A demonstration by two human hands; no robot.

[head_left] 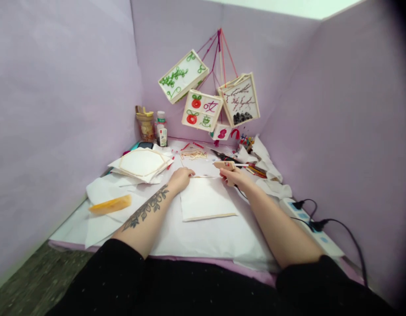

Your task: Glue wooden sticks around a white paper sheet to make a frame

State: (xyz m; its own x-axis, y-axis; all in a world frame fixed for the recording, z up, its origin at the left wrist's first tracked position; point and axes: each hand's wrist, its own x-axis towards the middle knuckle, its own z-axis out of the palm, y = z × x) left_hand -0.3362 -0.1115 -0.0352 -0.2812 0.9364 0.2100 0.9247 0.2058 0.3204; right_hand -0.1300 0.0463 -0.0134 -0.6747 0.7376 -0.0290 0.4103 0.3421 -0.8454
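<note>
My right hand is closed around a beige hot glue gun, its nozzle pointing left and a white glue stick out of its back. Below it lies a white sheet of paper, with a thin wooden stick along its near edge. Another thin stick runs along the far edge, between my hands. My left hand is at the sheet's far left corner, fingers curled together; what they pinch, if anything, is hidden. Behind them is a loose pile of small sticks.
White framed panels are stacked on the left, near an orange strip. Jars and bottles stand behind. Decorated boxes hang ahead on cords. Pliers and crumpled paper lie right, beyond a power strip with cables.
</note>
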